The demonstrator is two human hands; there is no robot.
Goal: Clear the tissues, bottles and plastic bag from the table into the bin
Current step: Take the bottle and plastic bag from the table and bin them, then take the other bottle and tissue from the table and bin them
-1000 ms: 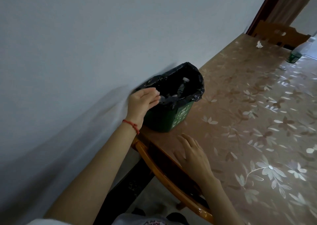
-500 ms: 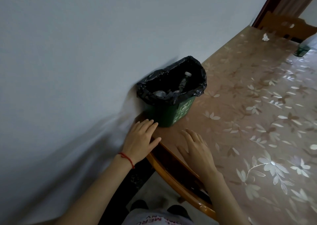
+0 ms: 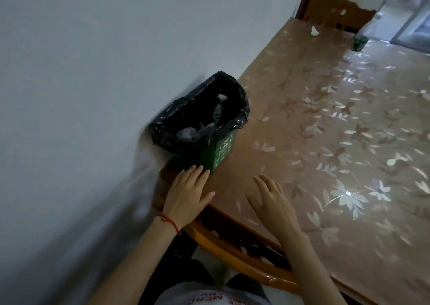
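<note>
Bin (image 3: 218, 151) w/ black liner on table (image 3: 349, 142) corner by wall — bottle (image 3: 220, 106) inside. My left hand (image 3: 186, 196) & right hand (image 3: 272, 201) flat, released, grasping nothing. Tissue (image 3: 314, 31), green-based bottle (image 3: 359, 40) at far end.

Green bin (image 3: 217, 152) with a black liner (image 3: 235, 116) stands on the table (image 3: 325, 123) against the wall (image 3: 93, 72). Inside it: a clear plastic bottle (image 3: 218, 107) with a white cap and crumpled clear plastic (image 3: 189, 132).

Left hand (image 3: 186, 196), red string (image 3: 171, 221) at the wrist, lies flat with fingers straight on the table corner, fingertips (image 3: 206, 171) at the bin's base. Right hand (image 3: 273, 202) lies flat, fingers spread, on the floral table cover, holding nothing.

At the far end: a crumpled white tissue (image 3: 314, 31) and a green-based bottle (image 3: 359, 42), well apart from the bin. A wooden chair back (image 3: 337, 14) stands beyond.
</note>
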